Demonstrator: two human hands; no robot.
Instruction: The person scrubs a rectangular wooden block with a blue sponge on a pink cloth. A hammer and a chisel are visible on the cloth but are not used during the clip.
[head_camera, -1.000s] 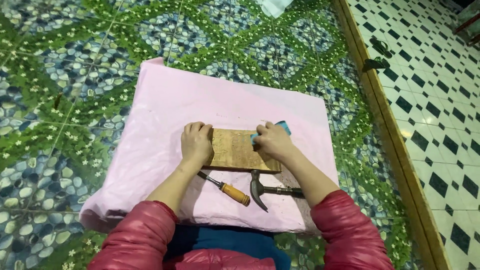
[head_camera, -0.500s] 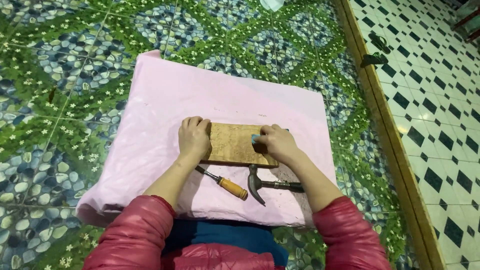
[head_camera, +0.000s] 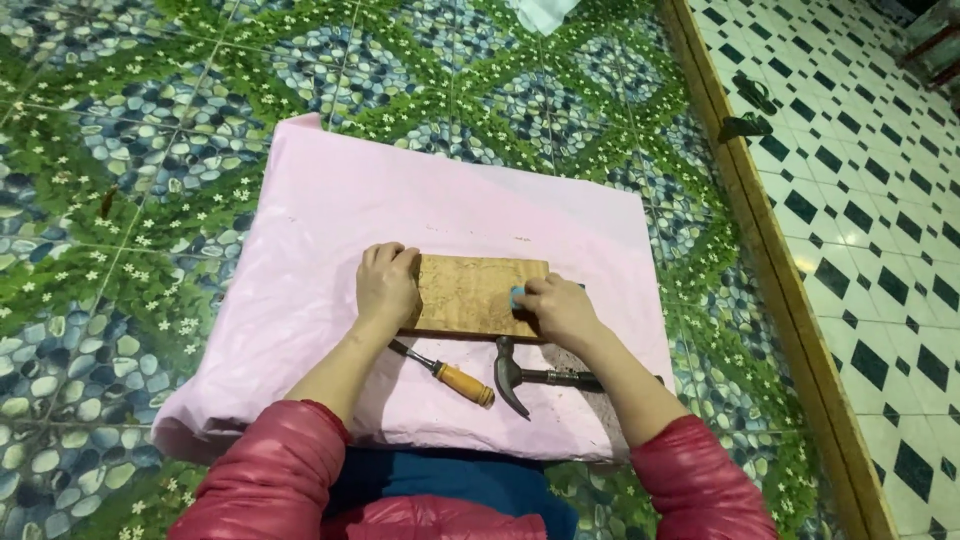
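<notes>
1. A floor of green and blue pebble-patterned tiles (head_camera: 150, 150) is seen throughout; a wooden strip (head_camera: 770, 260) divides it from black-and-white chequered tiles (head_camera: 880, 200) at the right.
2. A pink cloth (head_camera: 300, 260) is spread flat on the patterned floor.
3. A rectangular wooden board (head_camera: 470, 295) is laid on the cloth, near its middle – flat, long side crosswise.
4. The left hand (head_camera: 388, 288) is pressed palm-down on the board's left end, fingers curled over the far edge.
5. The right hand (head_camera: 558, 310) is closed on a small blue object (head_camera: 517, 296), held against the board's right end.
6. A claw hammer (head_camera: 545, 375) is laid on the cloth just below the board, partly hidden under the right forearm.
7. An orange-handled chisel (head_camera: 445, 372) is laid beside the hammer – untouched.
</notes>
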